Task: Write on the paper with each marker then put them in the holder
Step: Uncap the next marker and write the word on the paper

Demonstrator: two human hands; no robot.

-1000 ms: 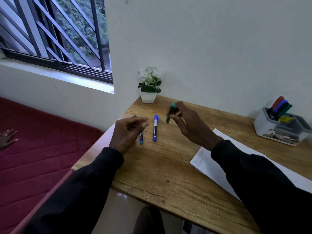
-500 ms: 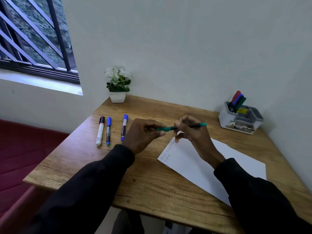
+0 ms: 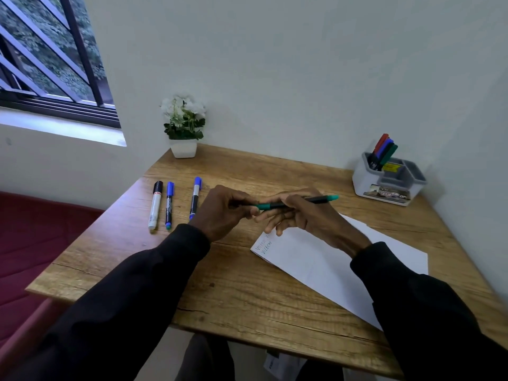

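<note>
A green marker lies level in the air between both hands, above the near-left corner of the white paper. My left hand pinches its left end, where the cap is. My right hand grips the barrel, whose green tail sticks out to the right. Small lines of writing show at the paper's left corner. Three markers lie side by side at the left of the table: a black-capped white one and two blue-capped ones. The grey holder stands at the back right with red, blue and green markers upright in it.
A white pot with white flowers stands at the table's back left corner against the wall. A barred window is at the upper left. A red surface lies left of the wooden table.
My right hand carried the green marker from the left of the table to above the paper. My left hand came across and took hold of its left end. The view turned right.
</note>
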